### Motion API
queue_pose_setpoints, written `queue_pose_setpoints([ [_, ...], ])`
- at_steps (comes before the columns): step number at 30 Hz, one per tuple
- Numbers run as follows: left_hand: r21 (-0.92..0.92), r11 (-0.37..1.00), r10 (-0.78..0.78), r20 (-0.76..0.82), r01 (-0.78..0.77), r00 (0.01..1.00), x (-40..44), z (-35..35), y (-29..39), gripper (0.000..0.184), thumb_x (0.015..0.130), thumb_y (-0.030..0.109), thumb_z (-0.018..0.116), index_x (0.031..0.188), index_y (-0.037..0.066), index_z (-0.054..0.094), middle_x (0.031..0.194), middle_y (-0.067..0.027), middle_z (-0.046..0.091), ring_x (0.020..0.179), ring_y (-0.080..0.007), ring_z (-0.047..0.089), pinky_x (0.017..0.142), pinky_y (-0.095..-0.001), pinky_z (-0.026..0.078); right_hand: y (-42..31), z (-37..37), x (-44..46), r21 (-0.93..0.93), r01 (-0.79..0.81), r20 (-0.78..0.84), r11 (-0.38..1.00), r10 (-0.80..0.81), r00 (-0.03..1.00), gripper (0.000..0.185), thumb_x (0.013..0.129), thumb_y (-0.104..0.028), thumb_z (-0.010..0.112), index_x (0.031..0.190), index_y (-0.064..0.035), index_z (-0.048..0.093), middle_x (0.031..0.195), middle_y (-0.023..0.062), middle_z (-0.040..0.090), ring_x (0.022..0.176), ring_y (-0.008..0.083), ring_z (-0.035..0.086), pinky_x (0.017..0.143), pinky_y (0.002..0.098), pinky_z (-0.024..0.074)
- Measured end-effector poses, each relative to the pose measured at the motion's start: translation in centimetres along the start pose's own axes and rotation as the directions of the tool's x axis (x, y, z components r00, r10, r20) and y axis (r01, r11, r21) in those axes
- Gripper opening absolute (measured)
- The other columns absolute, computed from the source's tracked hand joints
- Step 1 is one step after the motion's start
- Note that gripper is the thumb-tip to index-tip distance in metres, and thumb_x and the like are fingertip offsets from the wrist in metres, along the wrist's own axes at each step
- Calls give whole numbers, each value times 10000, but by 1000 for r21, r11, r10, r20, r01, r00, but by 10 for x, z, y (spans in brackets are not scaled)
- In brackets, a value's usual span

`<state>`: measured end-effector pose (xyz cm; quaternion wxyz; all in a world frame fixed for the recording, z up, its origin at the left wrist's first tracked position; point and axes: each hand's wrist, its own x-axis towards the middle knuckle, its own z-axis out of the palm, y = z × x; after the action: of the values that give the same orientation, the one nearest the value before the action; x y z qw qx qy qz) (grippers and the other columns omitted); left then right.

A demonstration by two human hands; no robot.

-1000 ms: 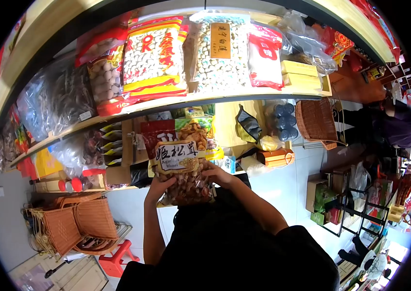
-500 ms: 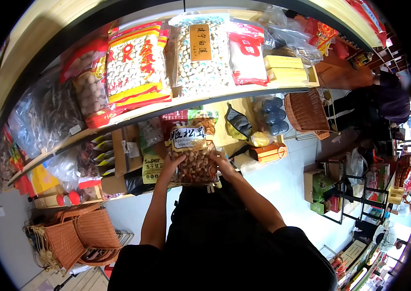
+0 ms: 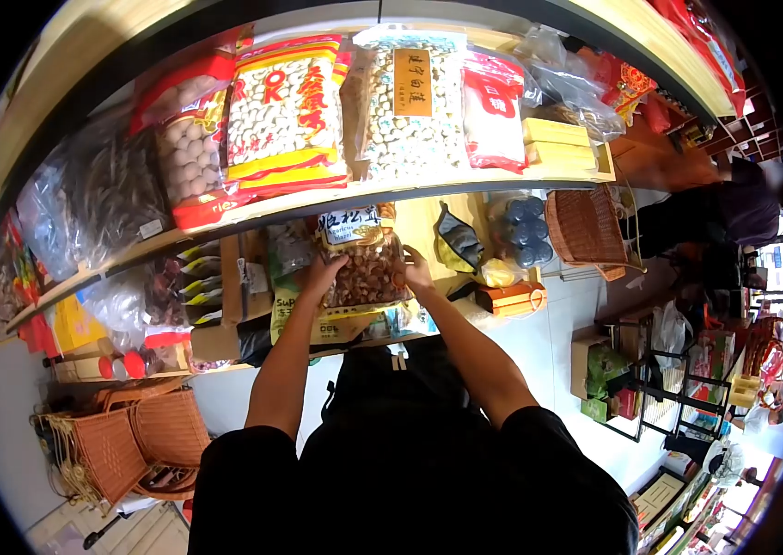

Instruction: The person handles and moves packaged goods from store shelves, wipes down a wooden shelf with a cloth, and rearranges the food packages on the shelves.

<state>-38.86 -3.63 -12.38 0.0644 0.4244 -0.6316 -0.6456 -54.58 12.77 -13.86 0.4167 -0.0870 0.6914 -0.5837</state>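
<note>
Between my two hands is a clear bag of dried mushrooms (image 3: pixel 368 273) with a white label, its top end hidden under the upper shelf's edge. My left hand (image 3: pixel 324 277) grips its left side, thumb lying on the front. On the right side, my right hand (image 3: pixel 417 270) holds the bag with fingers closed on its edge. A green-yellow packet (image 3: pixel 287 310) sits left of my left hand. To the right of the bag lies a black and yellow pouch (image 3: pixel 459 240) on the lower shelf (image 3: pixel 421 222).
The upper shelf (image 3: pixel 299 200) overhangs the bag and carries large packs, including a lotus seed bag (image 3: pixel 410 111) and a white sugar bag (image 3: pixel 493 111). Wicker baskets stand at right (image 3: pixel 581 227) and lower left (image 3: pixel 165 430). A person (image 3: pixel 734 203) is at far right.
The mushroom bag has moved forward, away from my body, its top passing under the upper shelf. Both hands went with it, and packets on the lower shelf now show below it.
</note>
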Motion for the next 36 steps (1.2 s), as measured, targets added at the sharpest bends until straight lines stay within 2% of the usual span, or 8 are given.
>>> queue_pose_setpoints([
  [3,68,988,140,-64,-135,988,25,-5,-23,587,834,344,669,1290,24,482,1257,-137,562,1137,-308,539,932,-390,408,-5,2,13,-35,-6,128,999,10,992,515,850,-67,568,1336,41,437,806,109,620,629,133,585,503,269,433],
  [12,309,910,-221,-202,276,954,19,-5,-21,1104,743,607,655,1478,-6,103,1426,-269,362,1216,-383,484,989,-408,391,22,0,6,-266,-17,99,964,45,994,639,810,-245,707,1357,-61,433,905,115,610,714,151,620,594,276,503],
  [22,-89,955,261,-201,-282,944,15,-1,-111,695,822,380,701,1299,-48,432,1287,-214,494,1161,-358,507,946,-452,405,132,-64,-23,-497,-30,-16,867,25,1000,613,740,-164,781,1255,-89,459,746,69,621,592,147,570,500,305,473],
  [24,173,982,144,-470,-69,871,-25,9,-103,554,837,342,689,1178,-49,496,1116,-191,569,1027,-320,569,851,-435,447,106,-67,-51,-316,-251,-51,915,248,967,579,741,-119,749,1251,-93,476,782,93,651,615,173,606,509,330,501],
  [26,36,978,210,-150,-207,966,-59,-16,-91,483,844,309,673,1140,-34,506,983,-171,589,911,-287,601,781,-409,477,131,-82,-48,-188,-234,29,954,243,969,449,776,-98,689,1195,-66,531,835,111,676,688,195,643,567,342,519],
  [27,289,949,144,-36,-127,989,-50,-27,-124,437,843,273,654,1130,-26,515,954,-164,589,885,-277,606,764,-404,485,106,-78,-61,-118,-289,49,950,296,954,396,791,-113,654,1170,-56,550,839,120,678,685,200,643,580,335,522],
  [30,350,937,14,-89,19,996,-67,-35,-130,376,841,222,616,1125,-9,531,925,-154,590,864,-268,611,758,-396,494,77,-70,-62,-79,-280,64,957,285,956,339,839,-134,554,1161,-30,552,849,141,663,675,215,643,584,330,530],
  [36,90,995,62,-290,-38,955,-81,-67,-72,378,885,249,603,1167,9,530,997,-152,614,899,-264,609,784,-369,487,-45,-41,-49,27,468,-36,883,-467,883,157,891,-19,470,985,-3,594,796,93,627,657,148,607,587,270,496],
])
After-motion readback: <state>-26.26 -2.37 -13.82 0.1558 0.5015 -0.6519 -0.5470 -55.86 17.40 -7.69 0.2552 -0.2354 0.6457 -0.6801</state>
